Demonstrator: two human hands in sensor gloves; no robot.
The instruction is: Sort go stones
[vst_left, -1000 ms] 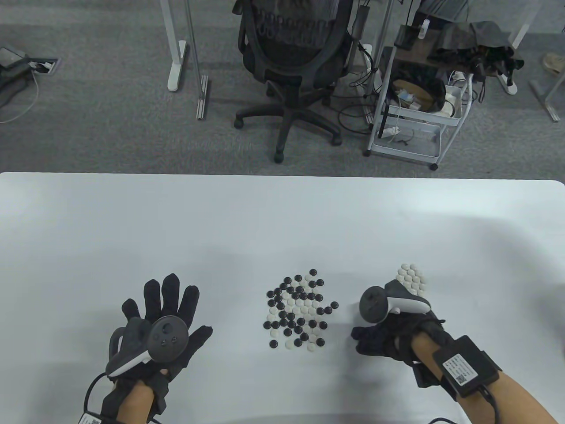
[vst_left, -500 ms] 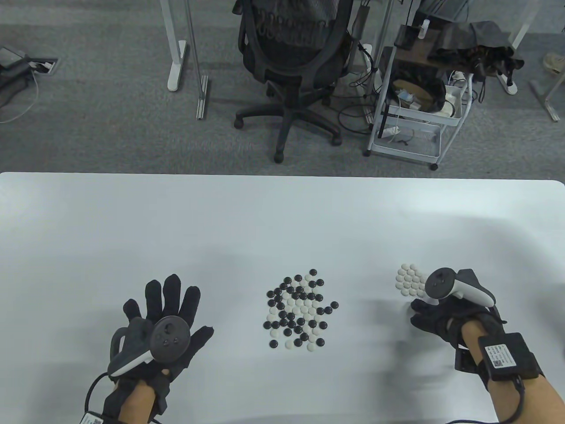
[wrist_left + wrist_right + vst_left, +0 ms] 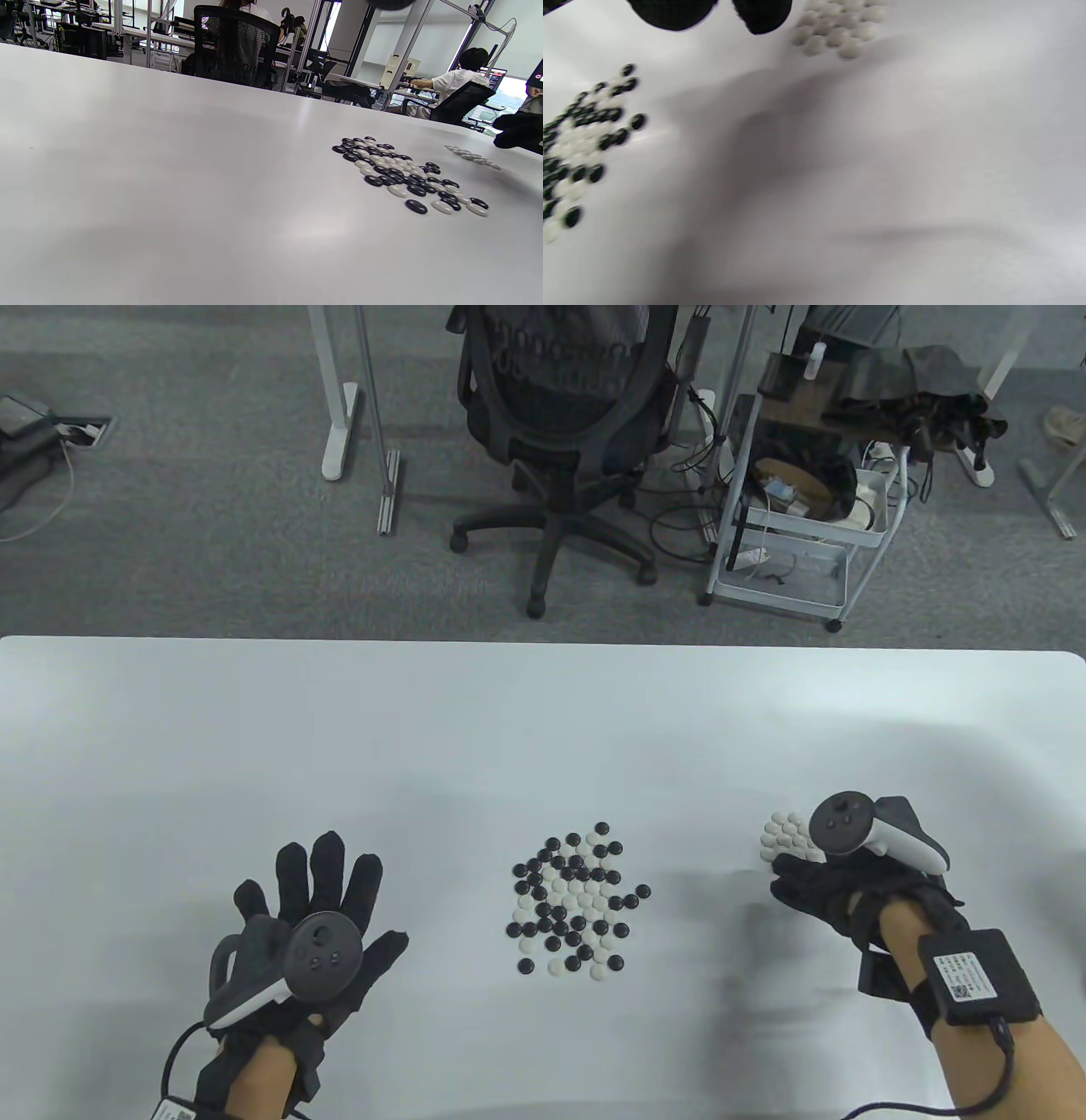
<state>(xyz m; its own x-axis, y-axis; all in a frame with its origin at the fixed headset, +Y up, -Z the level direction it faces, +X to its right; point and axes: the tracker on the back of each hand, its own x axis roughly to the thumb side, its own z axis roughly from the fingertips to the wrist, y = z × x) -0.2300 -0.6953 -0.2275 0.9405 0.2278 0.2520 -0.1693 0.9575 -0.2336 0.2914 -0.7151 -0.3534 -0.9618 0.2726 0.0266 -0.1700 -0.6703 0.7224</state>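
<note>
A mixed pile of black and white Go stones [image 3: 573, 899] lies at the table's middle; it also shows in the wrist views [image 3: 407, 176] [image 3: 581, 144]. To its right sits a small group of white stones only [image 3: 782, 838] [image 3: 473, 156] [image 3: 835, 29]. My right hand [image 3: 785, 869] hovers at that group's lower edge, fingers curled. Two of its fingertips [image 3: 761, 15] hang just left of the white group, and no stone shows between them. My left hand [image 3: 314, 899] lies flat on the table left of the pile, fingers spread, holding nothing.
The white table [image 3: 254, 729] stretches wide on all sides of the stones. Beyond its far edge stand an office chair [image 3: 564, 415] and a white cart [image 3: 806, 517] on the carpet. A seated person [image 3: 454, 82] shows far off in the left wrist view.
My right hand left the right edge of the mixed pile and moved right to the white group, then edged up against it. The left hand stayed put.
</note>
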